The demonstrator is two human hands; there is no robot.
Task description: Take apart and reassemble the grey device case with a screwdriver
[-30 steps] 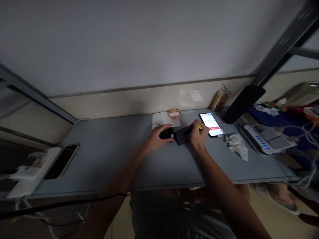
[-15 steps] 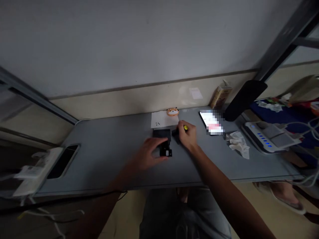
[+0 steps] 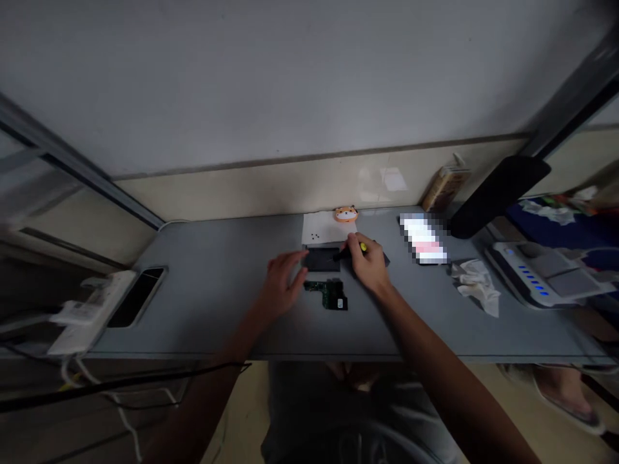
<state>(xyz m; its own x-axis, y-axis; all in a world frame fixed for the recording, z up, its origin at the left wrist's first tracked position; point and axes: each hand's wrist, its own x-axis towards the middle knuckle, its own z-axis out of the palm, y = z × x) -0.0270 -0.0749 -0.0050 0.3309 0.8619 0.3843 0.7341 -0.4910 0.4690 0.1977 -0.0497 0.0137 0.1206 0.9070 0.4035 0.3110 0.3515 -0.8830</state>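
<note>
My right hand is closed around a screwdriver with a dark handle and yellow end. Its shaft points left over a flat black rectangular case, which lies on the desk. My left hand is at the left edge of that case, thumb and fingers apart; whether the fingertips touch it is hard to make out. Just in front of the case lies a green and black circuit board with a small white label, apart from both hands. Another dark flat piece shows partly behind my right hand.
Behind the case, white paper bears several tiny dark screws and an orange animal-faced item. A lit phone, crumpled tissue and charging station are rightward. Another phone and power strip are left.
My left hand has left the circuit board, which now lies flat on the desk, and has moved up to the black case. My right hand still holds the screwdriver. The view has shifted slightly.
</note>
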